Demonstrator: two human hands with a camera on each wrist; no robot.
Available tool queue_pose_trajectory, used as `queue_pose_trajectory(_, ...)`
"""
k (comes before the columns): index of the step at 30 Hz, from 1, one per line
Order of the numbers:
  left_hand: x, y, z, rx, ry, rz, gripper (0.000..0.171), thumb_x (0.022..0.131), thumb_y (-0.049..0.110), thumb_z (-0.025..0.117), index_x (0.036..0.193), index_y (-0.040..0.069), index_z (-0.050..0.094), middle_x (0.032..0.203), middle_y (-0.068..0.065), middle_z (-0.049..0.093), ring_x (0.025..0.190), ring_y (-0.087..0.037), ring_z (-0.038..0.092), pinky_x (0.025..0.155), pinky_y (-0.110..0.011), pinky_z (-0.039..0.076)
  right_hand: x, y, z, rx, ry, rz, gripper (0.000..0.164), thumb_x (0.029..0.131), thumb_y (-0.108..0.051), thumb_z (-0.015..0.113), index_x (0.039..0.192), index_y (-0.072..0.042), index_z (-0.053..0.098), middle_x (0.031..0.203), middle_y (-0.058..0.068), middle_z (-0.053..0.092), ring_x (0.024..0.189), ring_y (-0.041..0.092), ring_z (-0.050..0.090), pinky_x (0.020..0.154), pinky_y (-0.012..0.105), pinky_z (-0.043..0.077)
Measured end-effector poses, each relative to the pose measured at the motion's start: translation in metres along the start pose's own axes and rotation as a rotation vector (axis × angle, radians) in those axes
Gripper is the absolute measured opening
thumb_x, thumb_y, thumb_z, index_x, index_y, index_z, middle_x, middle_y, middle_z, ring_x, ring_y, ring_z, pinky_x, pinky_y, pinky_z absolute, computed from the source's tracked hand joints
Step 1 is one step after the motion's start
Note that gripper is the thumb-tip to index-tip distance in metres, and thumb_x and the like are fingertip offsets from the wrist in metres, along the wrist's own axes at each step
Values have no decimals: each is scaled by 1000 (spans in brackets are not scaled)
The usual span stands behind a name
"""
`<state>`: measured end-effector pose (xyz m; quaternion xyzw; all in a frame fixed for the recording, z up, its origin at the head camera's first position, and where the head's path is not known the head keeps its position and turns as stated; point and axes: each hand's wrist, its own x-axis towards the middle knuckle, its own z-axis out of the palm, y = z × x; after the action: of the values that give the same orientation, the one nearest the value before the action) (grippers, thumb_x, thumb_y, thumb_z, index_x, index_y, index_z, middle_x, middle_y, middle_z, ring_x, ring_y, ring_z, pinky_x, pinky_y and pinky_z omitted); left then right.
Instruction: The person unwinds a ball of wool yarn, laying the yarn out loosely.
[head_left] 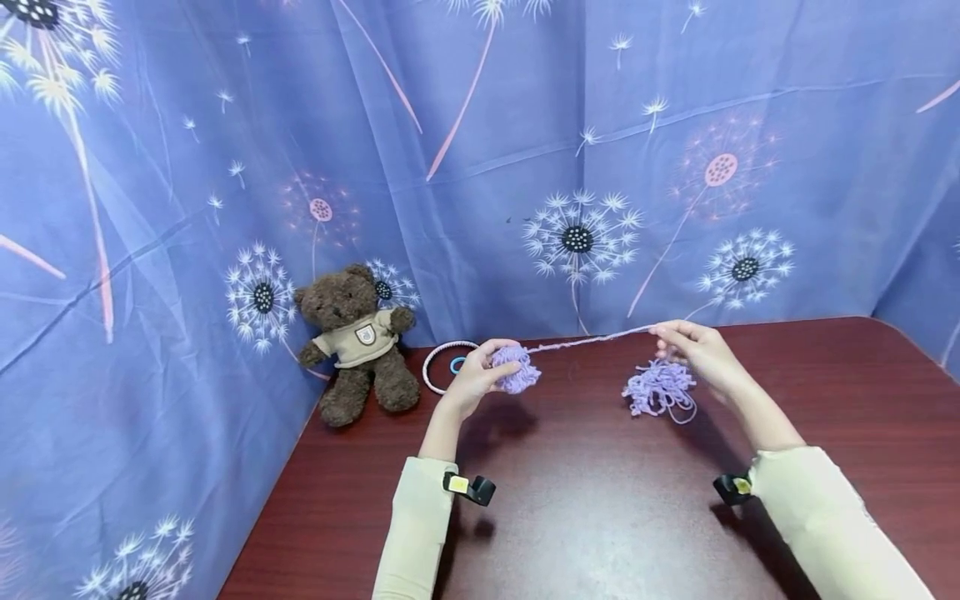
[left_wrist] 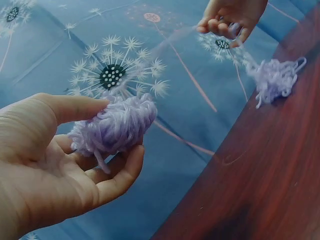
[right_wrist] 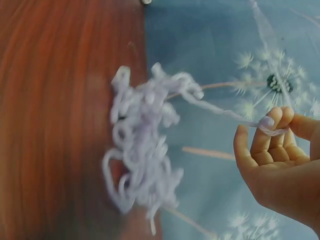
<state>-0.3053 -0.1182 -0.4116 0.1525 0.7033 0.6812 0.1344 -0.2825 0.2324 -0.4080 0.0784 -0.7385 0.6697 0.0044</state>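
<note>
A small ball of lilac yarn [left_wrist: 117,125] is held in my left hand [head_left: 474,379], the thumb on one side and curled fingers on the other. From it a single yarn strand [head_left: 588,340] stretches across to my right hand [head_left: 697,354], which pinches it between thumb and fingertips above the table. In the right wrist view the strand passes over the fingers of the right hand [right_wrist: 280,160] and runs on to a loose, looped tangle of the same lilac yarn [right_wrist: 145,145]. That tangle shows just below the right hand in the head view.
A brown teddy bear [head_left: 360,337] in a beige top sits at the table's back left. Beside it lie a pale ring [head_left: 427,367] and a smaller blue ring [head_left: 454,365], partly behind the left hand. A blue dandelion-print curtain [head_left: 480,208] hangs behind the dark red table [head_left: 570,500].
</note>
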Motion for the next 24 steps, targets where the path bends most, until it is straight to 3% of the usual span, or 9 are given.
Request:
queue_pose_trajectory(5,-2,3,-9,27,7,-14,42,94,0,57,134,-2,47,99,5,61,83,-6,62,68,-25,55,1,8,-25,129,17,18,19,100,-20,55,93,-29,70,75,-14,62,71,-1,64,65,13,53)
queue_pose_trajectory(12,-8,1,-20,16,38,-49,45,94,0,57,137,-4,44,95,8,59,78,-4,61,68,-23,56,1,15,-53,162,88,13,22,99,-18,56,88,-29,71,72,-14,65,66,-1,64,62,12,52)
queue_pose_trajectory(16,-10,1,-28,18,67,-37,44,94,0,56,136,-5,45,95,5,60,76,-5,62,72,-30,58,-1,20,-68,189,143,1,22,98,-16,57,87,-28,71,71,-13,66,65,-2,64,62,12,53)
queue_pose_trajectory(23,-14,3,-38,2,107,-47,43,94,0,55,136,-5,44,99,1,58,76,-8,62,73,-35,57,-7,32,-87,-108,252,14,20,99,-27,55,90,-42,65,72,-31,64,70,-13,59,62,6,49)
queue_pose_trajectory(24,-15,3,-38,0,113,-48,43,94,0,56,135,-5,45,99,0,58,76,-8,62,74,-34,57,-8,33,-89,-110,254,12,20,99,-27,55,90,-41,65,73,-31,64,71,-13,60,62,6,49)
